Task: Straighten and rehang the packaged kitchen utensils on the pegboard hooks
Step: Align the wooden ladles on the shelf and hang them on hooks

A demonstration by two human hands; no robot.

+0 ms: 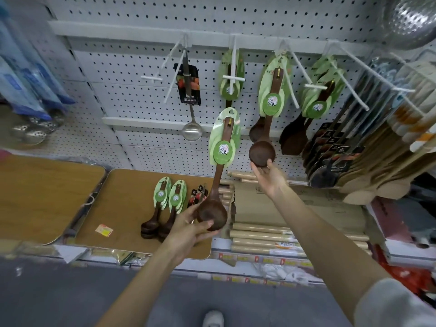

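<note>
L grip (188,230) holds loose ladle (224,147) by its bowl, card end up, unhung. R grip (269,178) pinches hung ladle (262,153) bowl. Risk: loose one's top-heavy, may tip; tugging hung one could slide it off hook (295,90).

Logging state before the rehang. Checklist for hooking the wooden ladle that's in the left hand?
1. Left hand grips the dark wooden ladle in a green card sleeve by its bowl: ok.
2. That ladle upright, sleeve label facing out: ok.
3. Hang hole at the sleeve's top unobstructed: ok.
4. Right hand pinches the bowl of the hanging wooden ladle: ok.
5. Held ladle on a hook: not ok.
6. Room on the white wire hook above, already carrying green packs: cannot tell.
</note>
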